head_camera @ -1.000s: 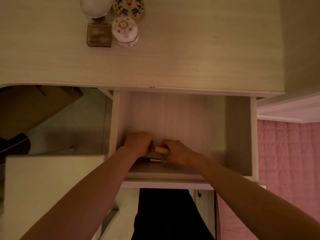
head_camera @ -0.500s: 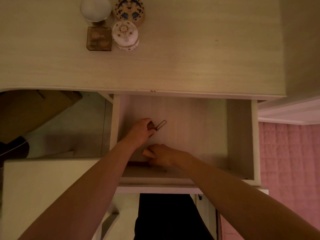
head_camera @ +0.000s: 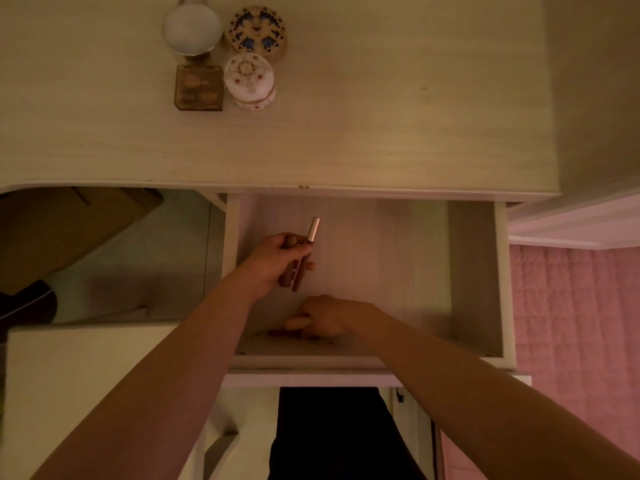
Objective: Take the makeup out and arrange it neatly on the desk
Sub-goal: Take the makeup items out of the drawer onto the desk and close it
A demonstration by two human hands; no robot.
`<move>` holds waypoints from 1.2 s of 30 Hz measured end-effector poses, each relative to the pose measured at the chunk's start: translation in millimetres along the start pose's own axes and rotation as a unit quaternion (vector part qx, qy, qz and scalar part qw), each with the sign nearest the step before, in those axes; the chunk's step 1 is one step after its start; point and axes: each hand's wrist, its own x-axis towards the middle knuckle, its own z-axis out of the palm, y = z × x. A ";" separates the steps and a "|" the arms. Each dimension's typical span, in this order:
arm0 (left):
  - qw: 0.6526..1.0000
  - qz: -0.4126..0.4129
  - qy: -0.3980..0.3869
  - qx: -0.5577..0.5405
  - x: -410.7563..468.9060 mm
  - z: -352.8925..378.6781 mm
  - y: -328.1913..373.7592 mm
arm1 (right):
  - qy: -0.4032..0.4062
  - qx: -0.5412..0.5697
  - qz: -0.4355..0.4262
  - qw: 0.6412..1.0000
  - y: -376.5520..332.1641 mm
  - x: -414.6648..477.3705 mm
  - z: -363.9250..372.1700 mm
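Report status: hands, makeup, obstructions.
Left hand gripping makeup tubes above the open drawer. Right hand closed on another tube at drawer front. Nothing blocking the desk.

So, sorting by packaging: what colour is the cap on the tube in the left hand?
Pale metallic, silvery-pink cap in this dim light, seen in the head view.

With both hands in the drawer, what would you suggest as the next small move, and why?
Probably lift the left hand to the desk and set its makeup tubes down beside the jars: it already grips them, while the right hand gathers more.
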 end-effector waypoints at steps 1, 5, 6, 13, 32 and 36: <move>1.000 0.001 0.002 -0.003 -1.8 0.2 1.2 | 0.004 0.011 0.003 1.000 2.1 -3.7 -1.6; 1.000 0.006 0.009 -0.014 -10.4 0.5 5.7 | 0.023 0.030 0.025 0.999 17.4 -24.9 -12.7; 1.000 0.007 0.011 -0.019 -14.0 0.6 7.4 | 0.025 0.042 0.029 0.998 22.1 -31.5 -16.3; 0.998 0.019 0.031 -0.046 -45.4 6.8 13.0 | 0.062 0.139 0.007 0.988 38.9 -98.7 -43.1; 0.979 -0.011 0.063 -0.194 -149.5 67.1 24.9 | 0.205 0.682 -0.086 0.697 -3.1 -212.7 -23.4; 0.981 0.005 0.065 -0.184 -154.5 76.4 37.4 | 0.251 0.686 -0.071 0.679 -9.2 -218.3 -31.6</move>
